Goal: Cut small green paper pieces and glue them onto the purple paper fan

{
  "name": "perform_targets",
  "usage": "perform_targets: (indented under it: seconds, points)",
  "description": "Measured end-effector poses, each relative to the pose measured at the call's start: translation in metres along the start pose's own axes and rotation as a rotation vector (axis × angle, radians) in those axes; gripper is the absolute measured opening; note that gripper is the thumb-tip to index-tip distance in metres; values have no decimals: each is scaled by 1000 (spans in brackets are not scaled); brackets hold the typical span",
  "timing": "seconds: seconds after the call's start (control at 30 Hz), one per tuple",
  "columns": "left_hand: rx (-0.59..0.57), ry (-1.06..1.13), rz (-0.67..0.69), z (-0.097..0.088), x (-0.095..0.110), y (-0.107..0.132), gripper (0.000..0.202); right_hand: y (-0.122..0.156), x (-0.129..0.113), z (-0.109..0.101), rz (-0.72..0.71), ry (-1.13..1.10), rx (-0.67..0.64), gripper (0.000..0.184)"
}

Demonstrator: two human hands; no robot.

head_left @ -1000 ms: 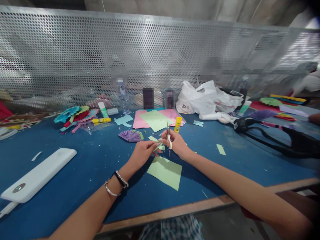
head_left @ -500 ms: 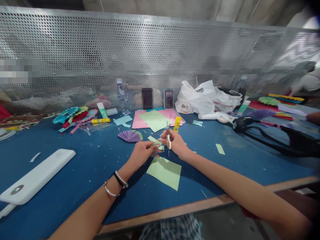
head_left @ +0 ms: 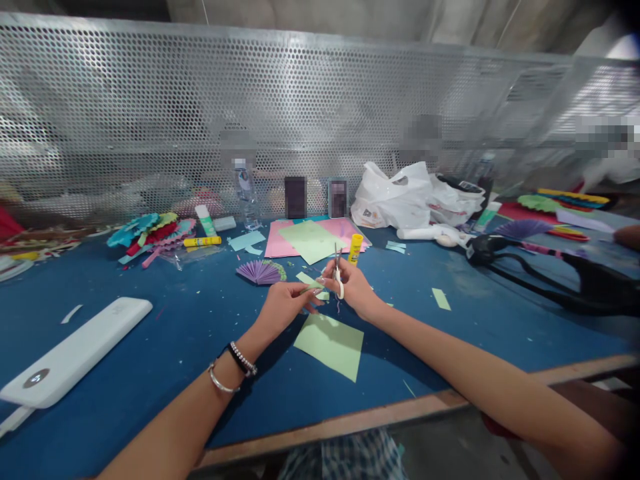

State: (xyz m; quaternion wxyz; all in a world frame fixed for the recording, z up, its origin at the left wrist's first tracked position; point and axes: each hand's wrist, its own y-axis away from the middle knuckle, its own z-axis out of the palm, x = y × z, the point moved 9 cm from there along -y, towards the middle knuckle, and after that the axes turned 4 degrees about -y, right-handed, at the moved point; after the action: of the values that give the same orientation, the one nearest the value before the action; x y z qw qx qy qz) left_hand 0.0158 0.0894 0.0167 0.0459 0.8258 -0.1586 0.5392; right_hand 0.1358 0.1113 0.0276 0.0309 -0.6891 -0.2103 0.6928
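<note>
My left hand (head_left: 289,305) pinches a small strip of light green paper (head_left: 313,287) above the blue table. Facing it, my right hand (head_left: 354,288) is closed on white-handled scissors (head_left: 341,285), their blades pointing away from me. The fingertips of both hands meet at the green strip, so part of it is hidden. Below the hands lies a light green paper sheet (head_left: 330,345). A folded purple paper fan (head_left: 260,272) rests to the left, and a yellow glue stick (head_left: 355,249) stands upright just behind my right hand.
Pink sheets (head_left: 280,241) with a green sheet (head_left: 313,240) on top lie behind. A white power bank (head_left: 80,350) is at left, colourful folded paper (head_left: 150,233) beyond it. White plastic bags (head_left: 395,197), a black strap (head_left: 540,273) and a water bottle (head_left: 246,200) stand or lie around.
Almost nothing differs. Both hands keep their hold on the green paper strip and the scissors, and the whole view has shifted very slightly.
</note>
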Motion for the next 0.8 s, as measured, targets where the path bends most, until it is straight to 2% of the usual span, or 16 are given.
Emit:
perform_targets:
  seconds: [0.37, 0.53, 0.67, 0.8]
  points:
    - [-84, -69, 27, 10, 3, 2, 29, 3, -13, 7, -36, 110, -51, 27]
    - [-41, -66, 19, 8, 9, 4, 31, 2, -11, 7, -33, 35, -66, 28]
    - [38, -16, 15, 1, 8, 5, 34, 1, -1, 8, 34, -6, -113, 33]
    - [66, -24, 39, -2, 7, 4, 37, 1, 3, 7, 94, -40, -92, 35]
